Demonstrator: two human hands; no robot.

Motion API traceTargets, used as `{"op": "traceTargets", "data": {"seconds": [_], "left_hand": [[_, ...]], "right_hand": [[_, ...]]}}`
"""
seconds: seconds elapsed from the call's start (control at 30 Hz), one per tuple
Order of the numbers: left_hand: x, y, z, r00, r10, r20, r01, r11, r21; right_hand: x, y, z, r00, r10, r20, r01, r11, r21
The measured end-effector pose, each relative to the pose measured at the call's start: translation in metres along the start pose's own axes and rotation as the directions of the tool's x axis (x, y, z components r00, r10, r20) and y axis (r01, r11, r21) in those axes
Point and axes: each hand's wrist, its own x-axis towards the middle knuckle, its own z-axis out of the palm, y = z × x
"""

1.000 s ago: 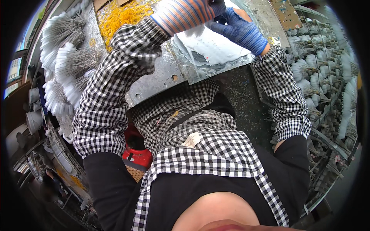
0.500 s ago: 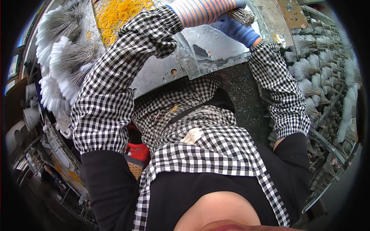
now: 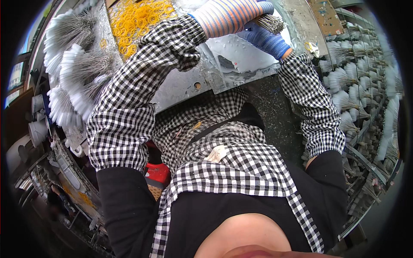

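**Two gloved hands close around a bundle of thin metal wires above a workbench**

Seen from the head camera, looking down past the person's chest, both arms reach up and away toward the top of the picture. The left hand [image 3: 234,15], in a glove striped pink, blue and white, is curled shut, its fingers wrapped over a bundle of thin grey wires [image 3: 271,22]. The right hand [image 3: 263,38], in a blue glove, sits just beneath and against the left, and appears to grasp the same bundle from below; its fingertips are hidden behind the left hand, so the exact grip is hard to tell. The wire ends fan out to the right of the two hands, near the top edge.

Both forearms wear black-and-white checked sleeves, and a matching checked apron [image 3: 241,167] covers the chest over a black shirt.

Under the hands lies a grey metal bench top [image 3: 185,88], partly covered by a clear plastic sheet [image 3: 245,60]. At the upper left of the bench sits a heap of yellow rubber bands [image 3: 135,21]. Further left, finished bundles of wire with white ends [image 3: 71,73] are stacked in rows. On the right side, many more such bundles [image 3: 357,99] stand in a rack. A red container [image 3: 158,173] shows below the left elbow, partly hidden by the sleeve.
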Motion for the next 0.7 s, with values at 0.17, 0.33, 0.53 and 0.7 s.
{"op": "traceTargets", "data": {"seconds": [0.17,0.33,0.53,0.7], "left_hand": [[-0.011,0.005,-0.011,0.99,-0.117,-0.076,0.12,0.992,0.041],[-0.073,0.022,-0.032,0.582,-0.81,-0.066,0.667,0.523,-0.53],[-0.146,0.08,-0.044,0.237,-0.88,0.413,-0.451,-0.475,-0.756],[-0.233,0.15,0.052,0.466,-0.76,0.453,-0.757,-0.608,-0.242]], "right_hand": [[0.003,-0.036,-0.029,0.972,-0.031,-0.232,0.075,0.98,0.186],[-0.015,-0.105,-0.119,0.935,0.152,-0.32,-0.077,0.969,0.234],[-0.071,-0.146,-0.134,0.853,0.346,-0.391,-0.063,0.812,0.58],[-0.073,-0.164,-0.104,0.884,0.389,-0.258,-0.103,0.702,0.704]]}}
